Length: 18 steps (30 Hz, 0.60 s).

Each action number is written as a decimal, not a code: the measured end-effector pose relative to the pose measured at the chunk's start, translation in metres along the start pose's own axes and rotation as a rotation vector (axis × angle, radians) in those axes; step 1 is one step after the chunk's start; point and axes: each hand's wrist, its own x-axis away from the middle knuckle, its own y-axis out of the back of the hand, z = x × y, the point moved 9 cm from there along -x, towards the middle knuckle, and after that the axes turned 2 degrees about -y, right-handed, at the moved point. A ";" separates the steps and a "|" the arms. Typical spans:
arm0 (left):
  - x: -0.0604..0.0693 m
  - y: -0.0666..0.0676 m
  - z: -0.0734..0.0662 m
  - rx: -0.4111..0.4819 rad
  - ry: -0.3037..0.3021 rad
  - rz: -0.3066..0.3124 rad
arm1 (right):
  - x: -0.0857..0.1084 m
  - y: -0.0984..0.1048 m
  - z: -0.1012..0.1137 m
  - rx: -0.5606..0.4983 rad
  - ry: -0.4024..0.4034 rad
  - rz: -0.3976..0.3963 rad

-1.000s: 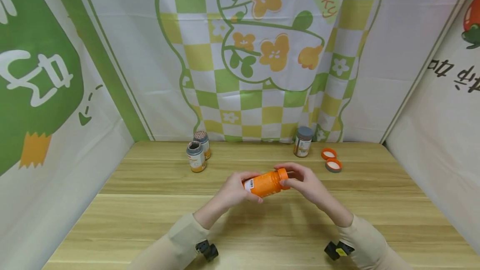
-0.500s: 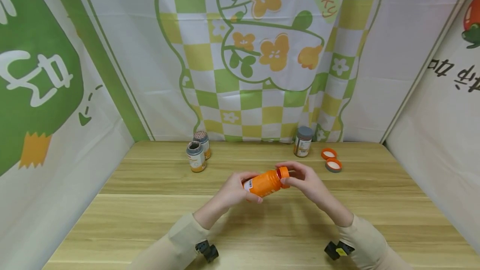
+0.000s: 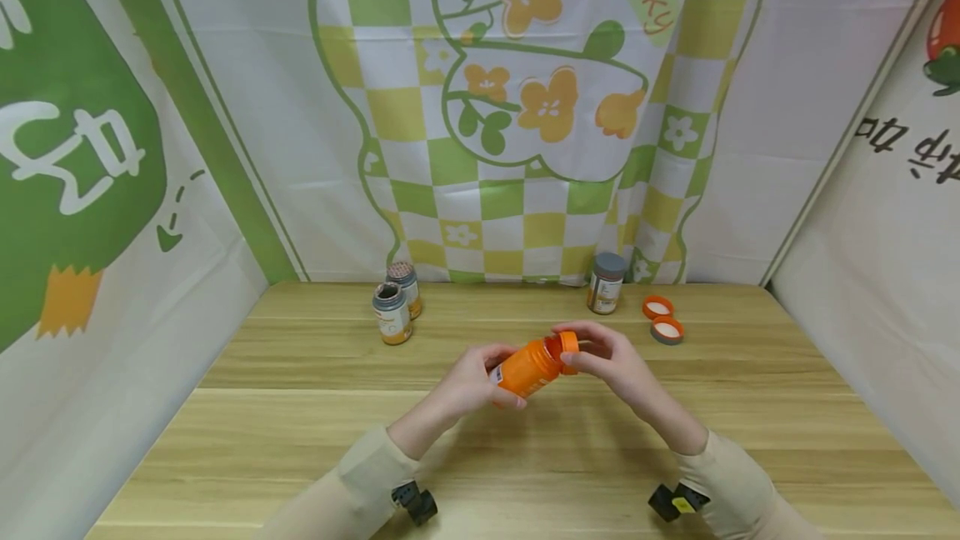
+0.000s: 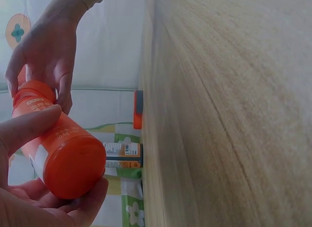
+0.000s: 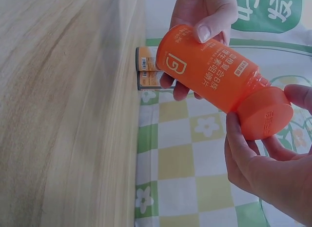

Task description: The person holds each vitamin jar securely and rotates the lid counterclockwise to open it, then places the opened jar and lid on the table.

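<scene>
The opening of the orange bottle (image 3: 525, 369) is looking nearly done: its orange cap (image 3: 570, 352) is sitting off the threads and tilting away from the mouth, with a gap showing between them. What is remaining, judging from this, is drawing the cap fully clear; whether its lower edge is touching the neck, I cannot tell. On the far left of the tabletop (image 3: 300, 407), a front jar (image 3: 392, 319) is standing with its mouth uncovered, and just behind it is a rear jar (image 3: 405, 280) whose speckled top is too small to read surely. Two loose lids (image 3: 667, 332) are lying together at the far right, white liners facing up, while a lidded jar (image 3: 604, 290) beside them is wearing its grey lid, so that one is appearing untouched.

The bottle is hanging in the air above the middle of the tabletop, between the hands. Its long axis is slanting: the base is pointing left, near and down, the mouth right, far and up, towards the cap.

The left hand (image 3: 476, 382) is clamping round the bottle's body near the base; the right hand (image 3: 611, 361) is pinching the cap's rim between thumb and fingers.
</scene>
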 end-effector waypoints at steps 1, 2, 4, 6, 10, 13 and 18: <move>0.000 0.000 0.000 -0.003 -0.001 0.001 | 0.000 0.000 -0.001 0.004 -0.002 -0.002; -0.001 0.000 0.001 -0.008 -0.001 0.001 | 0.000 0.001 -0.001 0.008 -0.006 -0.004; -0.002 0.000 0.004 -0.014 0.000 0.002 | 0.000 0.001 -0.002 0.013 -0.015 -0.008; -0.006 -0.001 0.013 -0.020 0.002 0.002 | 0.000 0.001 -0.002 0.011 -0.024 -0.010; -0.006 0.000 0.012 -0.018 0.000 0.007 | 0.000 0.001 -0.003 -0.013 -0.038 -0.009; -0.006 0.000 0.012 -0.021 0.007 0.005 | 0.001 0.001 -0.004 -0.031 -0.052 -0.009; -0.005 0.000 0.012 -0.032 0.010 0.006 | 0.001 0.000 -0.006 -0.054 -0.076 -0.002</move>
